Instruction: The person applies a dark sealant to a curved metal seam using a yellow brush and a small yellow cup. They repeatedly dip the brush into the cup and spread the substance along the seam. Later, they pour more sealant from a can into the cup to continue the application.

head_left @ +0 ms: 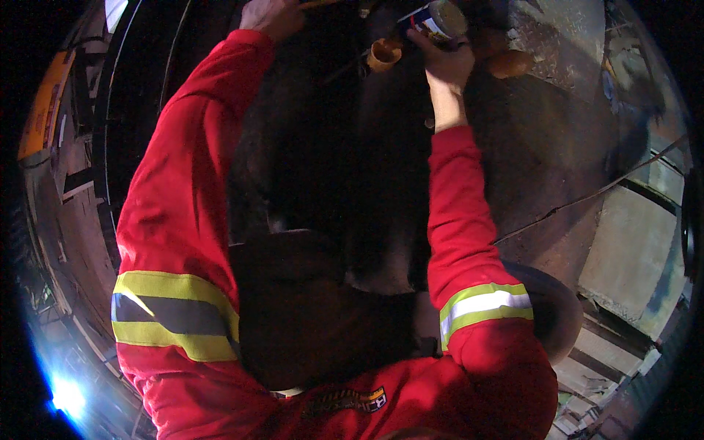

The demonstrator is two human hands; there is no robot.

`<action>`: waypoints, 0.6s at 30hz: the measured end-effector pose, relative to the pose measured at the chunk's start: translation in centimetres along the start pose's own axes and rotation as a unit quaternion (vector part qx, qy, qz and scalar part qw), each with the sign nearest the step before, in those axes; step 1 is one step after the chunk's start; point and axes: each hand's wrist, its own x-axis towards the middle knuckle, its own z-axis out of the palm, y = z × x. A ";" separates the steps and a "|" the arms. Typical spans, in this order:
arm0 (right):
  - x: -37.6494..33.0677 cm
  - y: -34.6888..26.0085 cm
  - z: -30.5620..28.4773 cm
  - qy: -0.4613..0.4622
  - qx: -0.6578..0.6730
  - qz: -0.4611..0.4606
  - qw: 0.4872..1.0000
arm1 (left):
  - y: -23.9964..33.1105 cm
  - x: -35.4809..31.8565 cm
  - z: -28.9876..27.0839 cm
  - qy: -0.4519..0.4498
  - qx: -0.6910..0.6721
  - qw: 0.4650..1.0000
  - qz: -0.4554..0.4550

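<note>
My right hand [449,64] is wrapped round a can [434,22] with a pale round end and a dark blue, white and red label. The can is tilted onto its side near the top edge. Just left of that hand stands a small orange-yellow cup [383,56], its open mouth showing. At the upper left, my left hand [270,16] is closed, partly cut off by the frame. A thin yellow-orange stick [320,3] extends to the right from its fingers; the stick's far part leaves the view, so its kind cannot be told.
A rounded orange-brown object [511,64] lies right of my right hand, near a pale, stained sheet [561,44]. A thin cable or rod [579,202] crosses the right side. Pale boards [627,253] lie at the far right. An orange panel [45,110] stands at the far left.
</note>
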 end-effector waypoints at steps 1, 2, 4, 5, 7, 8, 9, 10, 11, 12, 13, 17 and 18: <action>-0.1 0.4 -0.2 -0.001 0.005 0.002 1.000 | 0.3 0.0 -0.1 -0.021 0.000 1.000 -0.020; -0.1 0.8 -0.4 -0.001 0.009 0.004 1.000 | 0.7 0.1 -0.3 -0.042 0.001 0.998 -0.040; -0.1 1.4 -0.7 0.005 -0.011 -0.001 1.000 | 1.1 -0.1 -0.5 -0.047 -0.009 0.997 -0.054; -0.1 1.7 -0.8 0.013 -0.036 -0.009 0.999 | 1.2 -0.3 -0.5 -0.031 -0.020 0.998 -0.049; -0.1 1.7 -1.0 0.027 -0.082 -0.015 0.996 | 1.2 -0.3 -0.4 -0.019 -0.027 0.998 -0.044; -0.3 1.5 -1.0 0.035 -0.104 -0.014 0.994 | 1.1 -0.2 -0.4 -0.024 -0.022 0.999 -0.044; -0.5 1.3 -1.1 0.042 -0.125 -0.013 0.991 | 1.0 -0.1 -0.3 -0.028 -0.018 0.998 -0.044; -0.7 1.3 -1.3 0.062 -0.120 0.001 0.991 | 0.9 0.0 -0.1 -0.037 -0.019 0.998 -0.047; -1.0 1.4 -1.5 0.081 -0.114 0.015 0.990 | 0.8 0.2 0.1 -0.046 -0.020 0.997 -0.050; -1.3 1.4 -1.7 0.101 -0.109 0.030 0.989 | 0.7 0.3 0.4 -0.055 -0.021 0.997 -0.054; -1.8 1.3 -1.6 0.117 -0.079 0.041 0.989 | -0.2 0.5 1.3 -0.042 0.005 0.998 -0.039; -2.3 2.6 -3.4 0.156 -0.055 0.071 0.984 | -1.6 1.1 3.4 -0.021 0.051 0.998 -0.001; -2.1 3.3 -4.3 0.158 -0.070 0.075 0.982 | -1.5 1.2 3.4 -0.024 0.051 0.998 0.001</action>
